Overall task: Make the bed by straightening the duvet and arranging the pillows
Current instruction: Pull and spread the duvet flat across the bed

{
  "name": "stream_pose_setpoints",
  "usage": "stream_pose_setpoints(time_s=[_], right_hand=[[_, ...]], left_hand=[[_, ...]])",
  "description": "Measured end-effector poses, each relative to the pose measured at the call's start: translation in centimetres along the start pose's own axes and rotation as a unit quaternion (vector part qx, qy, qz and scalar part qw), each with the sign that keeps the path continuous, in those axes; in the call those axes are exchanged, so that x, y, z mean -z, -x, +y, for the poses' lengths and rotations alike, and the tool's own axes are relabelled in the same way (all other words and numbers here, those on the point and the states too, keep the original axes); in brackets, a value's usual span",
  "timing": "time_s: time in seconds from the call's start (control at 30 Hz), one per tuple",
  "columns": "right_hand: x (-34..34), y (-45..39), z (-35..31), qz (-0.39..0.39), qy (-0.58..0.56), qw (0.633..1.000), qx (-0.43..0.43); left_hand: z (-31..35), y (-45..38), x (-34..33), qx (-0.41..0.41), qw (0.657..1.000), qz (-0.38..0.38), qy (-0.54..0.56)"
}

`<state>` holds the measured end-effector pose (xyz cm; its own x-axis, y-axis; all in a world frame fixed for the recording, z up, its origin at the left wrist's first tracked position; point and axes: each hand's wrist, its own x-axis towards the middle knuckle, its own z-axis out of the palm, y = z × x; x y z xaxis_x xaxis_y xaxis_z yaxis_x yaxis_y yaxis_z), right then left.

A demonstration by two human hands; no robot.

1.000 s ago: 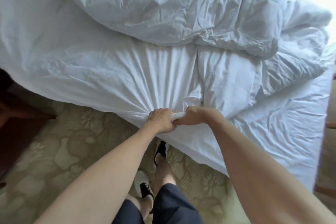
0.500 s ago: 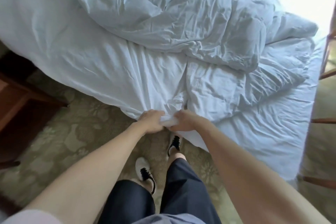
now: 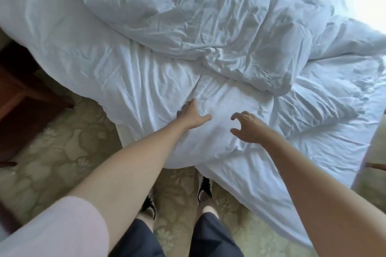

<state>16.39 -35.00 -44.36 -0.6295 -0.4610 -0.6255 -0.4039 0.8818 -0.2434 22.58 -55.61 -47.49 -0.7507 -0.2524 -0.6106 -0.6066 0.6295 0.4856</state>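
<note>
Nearest to you, your dark blue shorts [image 3: 208, 238] and black-and-white shoes [image 3: 205, 188] stand on the pale green floral carpet [image 3: 62, 152], just short of the corner of the bed. Above your shoes the white fitted sheet [image 3: 261, 183] drapes over the bed's corner and runs off to the right.

Beyond that, both your hands are over the near edge of the crumpled white duvet [image 3: 208, 37]. Your left hand [image 3: 193, 113] lies flat on the duvet, fingers spread and thumb out to the right, gripping nothing. Your right hand [image 3: 247, 127], just right of it, is open with curled fingers and holds nothing; you cannot tell whether it touches the cloth.

Farther on, the duvet is bunched into a thick wrinkled heap across the middle of the bed, with a folded flap trailing right of your right hand. Left of the bed, a dark reddish wooden piece of furniture [image 3: 25, 106] stands on the carpet. At the far right corner of the bed, bright light washes out the bedding
</note>
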Motion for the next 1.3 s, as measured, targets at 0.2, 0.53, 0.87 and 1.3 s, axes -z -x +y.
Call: stream_pose_setpoints(time_s=[0.2, 0.53, 0.87, 1.3], right_hand=[[-1.8, -2.4, 5.4, -0.003, -0.052, 0.997, 0.052], [3.8, -1.5, 5.4, 0.081, 0.032, 0.994, 0.061], [1.1, 5.0, 2.2, -0.092, 0.109, 0.978, 0.155], [1.6, 21.0, 2.2, -0.061, 0.092, 0.979, 0.172]], left_hand=[[1.8, -4.2, -3.9, 0.115, 0.972, 0.046, 0.201], [3.6, 6.5, -4.1, 0.022, 0.962, -0.187, 0.196], [7.6, 18.1, -3.5, -0.099, 0.964, -0.246, -0.034], [8.6, 27.5, -5.7, 0.058, 0.901, -0.022, 0.429]])
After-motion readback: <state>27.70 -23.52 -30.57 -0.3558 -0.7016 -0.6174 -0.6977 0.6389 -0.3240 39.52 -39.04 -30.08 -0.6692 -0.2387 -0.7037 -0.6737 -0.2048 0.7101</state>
